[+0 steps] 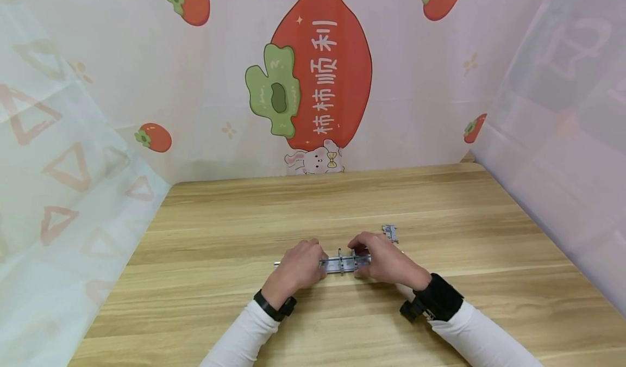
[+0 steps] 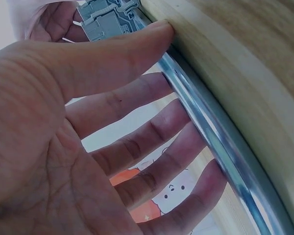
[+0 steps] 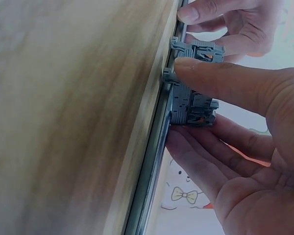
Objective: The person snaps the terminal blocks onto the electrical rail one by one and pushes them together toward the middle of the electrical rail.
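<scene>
A slotted metal mounting rail (image 1: 331, 265) lies on the table, with two grey terminal blocks standing upright across it. My left hand (image 1: 300, 263) holds the rail left of the blocks, thumb on the near edge and fingertips along the far edge of the rail (image 2: 210, 137). My right hand (image 1: 386, 258) pinches the right terminal block (image 3: 191, 105), its thumb on the near end and its fingers at the far side. A narrow gap separates that block from the left terminal block (image 3: 206, 50), which neither hand seems to touch.
Beyond my right hand, a loose grey terminal block (image 1: 389, 233) lies flat on the wooden table (image 1: 220, 215). A printed cloth (image 1: 220, 84) hangs behind the table, and pale cloths hang at both sides.
</scene>
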{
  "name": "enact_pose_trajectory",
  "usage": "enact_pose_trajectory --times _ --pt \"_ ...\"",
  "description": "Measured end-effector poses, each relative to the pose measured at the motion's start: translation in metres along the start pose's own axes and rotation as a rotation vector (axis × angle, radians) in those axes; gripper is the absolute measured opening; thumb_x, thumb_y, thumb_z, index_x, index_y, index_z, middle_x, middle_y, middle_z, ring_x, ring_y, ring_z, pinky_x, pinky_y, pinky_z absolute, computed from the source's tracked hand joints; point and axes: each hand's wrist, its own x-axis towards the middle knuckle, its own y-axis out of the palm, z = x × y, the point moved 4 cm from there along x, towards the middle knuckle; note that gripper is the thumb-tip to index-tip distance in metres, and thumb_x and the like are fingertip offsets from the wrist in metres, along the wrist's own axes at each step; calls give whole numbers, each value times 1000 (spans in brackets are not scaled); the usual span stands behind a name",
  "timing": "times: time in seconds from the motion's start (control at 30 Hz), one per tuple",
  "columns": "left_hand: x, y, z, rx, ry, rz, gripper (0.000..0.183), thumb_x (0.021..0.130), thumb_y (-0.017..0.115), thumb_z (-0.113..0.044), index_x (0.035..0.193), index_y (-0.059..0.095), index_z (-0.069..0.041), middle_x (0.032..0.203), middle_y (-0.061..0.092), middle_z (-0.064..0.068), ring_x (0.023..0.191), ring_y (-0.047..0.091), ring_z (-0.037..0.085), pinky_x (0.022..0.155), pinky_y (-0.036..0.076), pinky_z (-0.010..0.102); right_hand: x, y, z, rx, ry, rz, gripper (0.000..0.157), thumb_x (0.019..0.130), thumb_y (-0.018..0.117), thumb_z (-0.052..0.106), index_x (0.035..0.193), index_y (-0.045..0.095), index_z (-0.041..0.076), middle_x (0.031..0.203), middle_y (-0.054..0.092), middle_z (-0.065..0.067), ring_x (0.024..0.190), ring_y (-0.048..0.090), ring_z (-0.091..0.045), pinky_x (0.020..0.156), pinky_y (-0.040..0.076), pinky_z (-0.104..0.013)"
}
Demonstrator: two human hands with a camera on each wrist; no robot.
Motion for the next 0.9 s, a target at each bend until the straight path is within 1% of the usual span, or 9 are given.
enact_pose_trajectory --times 0.2,0.67,0.9 --pt "0 -1 0 -8 -2 1 6 73 72 -19 78 69 -17 79 45 -5 71 44 14 51 37 29 1 0 0 1 -4 6 52 66 80 17 112 58 7 104 60 -2 92 58 -14 78 45 -29" --pt "1 -1 1 -10 -15 9 8 74 71 -19 81 70 -16 80 46 -4 71 44 15 51 37 29 1 -2 1 -45 -3 -6 57 64 81 20 114 57 7 104 60 -2 92 56 -14 79 43 -29" --pt "0 -1 1 -11 -16 3 11 74 72 -20 83 70 -15 80 46 -5 72 45 14 51 37 29 0 -3 2 -57 25 13 57 65 81 24 114 57 7 105 60 -1 94 55 -15 79 42 -31"
